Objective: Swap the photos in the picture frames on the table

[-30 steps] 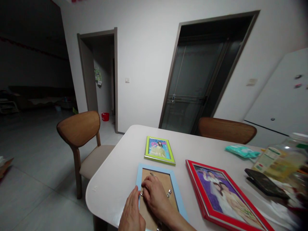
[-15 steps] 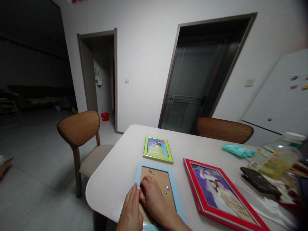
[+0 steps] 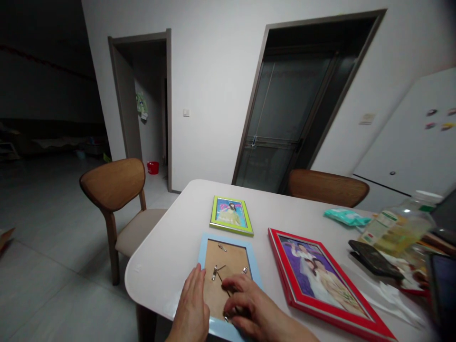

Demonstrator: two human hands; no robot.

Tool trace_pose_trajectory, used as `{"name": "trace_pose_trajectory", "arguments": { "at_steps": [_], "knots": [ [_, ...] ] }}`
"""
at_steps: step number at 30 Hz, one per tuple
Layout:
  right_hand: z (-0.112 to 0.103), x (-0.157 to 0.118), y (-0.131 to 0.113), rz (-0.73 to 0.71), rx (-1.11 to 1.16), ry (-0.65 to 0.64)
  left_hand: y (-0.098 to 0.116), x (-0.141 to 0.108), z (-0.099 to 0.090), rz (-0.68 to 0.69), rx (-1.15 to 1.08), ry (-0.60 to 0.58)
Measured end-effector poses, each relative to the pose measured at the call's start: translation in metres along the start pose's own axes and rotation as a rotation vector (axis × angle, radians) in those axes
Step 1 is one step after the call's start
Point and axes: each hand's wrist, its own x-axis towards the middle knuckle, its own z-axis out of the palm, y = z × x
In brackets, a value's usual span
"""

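A light blue picture frame (image 3: 253, 266) lies face down on the white table, its brown backing board (image 3: 213, 297) and small metal clips showing. Flat along the frame's left edge rests my left hand (image 3: 191, 304), fingers stretched out side by side. Over the lower right of the backing is my right hand (image 3: 254, 306), fingers curled and apart above a thin dark stand piece, with nothing visible in them. Beyond lies a green picture frame (image 3: 231, 231) with a photo. A larger red picture frame (image 3: 285, 280) lies to the right.
On the table's right side are a black object (image 3: 375, 260), a teal packet (image 3: 346, 217), a large clear jar (image 3: 401, 228) and white tissue. Wooden chairs stand at the left (image 3: 114, 185) and behind the table (image 3: 327, 187).
My right hand has moved right and down off the frame's left side, uncovering a clip and the stand piece. My left hand stays at the left edge. The camera view has shifted slightly.
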Motion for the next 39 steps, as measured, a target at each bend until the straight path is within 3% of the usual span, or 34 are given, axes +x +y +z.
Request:
{"name": "trace_pose_trajectory", "arguments": {
  "at_steps": [6, 9, 13, 19, 23, 26, 28, 30, 32, 35, 39],
  "knots": [
    [0.021, 0.011, 0.007, 0.039, -0.12, 0.124, -0.009, 0.001, 0.009, 0.035, 0.041, 0.01],
    [0.017, 0.01, 0.005, 0.115, -0.102, 0.187, -0.01, -0.001, 0.006, 0.053, 0.056, 0.004],
    [0.012, 0.0, 0.006, 0.349, -0.187, 0.229, -0.01, -0.001, 0.006, 0.066, 0.057, 0.021],
    [0.003, 0.002, 0.008, 0.371, -0.113, 0.27, -0.002, 0.005, 0.0, -0.023, -0.034, -0.019],
    [-0.018, 0.005, -0.009, 0.355, -0.112, 0.304, 0.019, 0.014, -0.024, -0.123, -0.278, 0.013],
    [-0.027, 0.008, -0.03, 0.29, -0.11, 0.349, 0.034, 0.026, -0.045, -0.235, -0.64, 0.103],
    [-0.028, 0.008, -0.036, 0.214, -0.076, 0.37, 0.035, 0.033, -0.06, -0.323, -0.904, 0.1],
    [-0.027, 0.006, -0.029, 0.208, -0.065, 0.402, 0.026, 0.037, -0.075, -0.417, -1.067, 0.073],
    [-0.024, -0.001, -0.01, 0.322, -0.125, 0.429, 0.007, 0.036, -0.09, -0.498, -1.108, 0.063],
    [-0.015, -0.011, 0.025, 0.531, -0.258, 0.397, -0.03, 0.03, -0.104, -0.584, -1.045, 0.075],
    [-0.004, -0.014, 0.046, 0.61, -0.282, 0.324, -0.071, 0.027, -0.107, -0.557, -0.873, 0.023]
  ]
}}
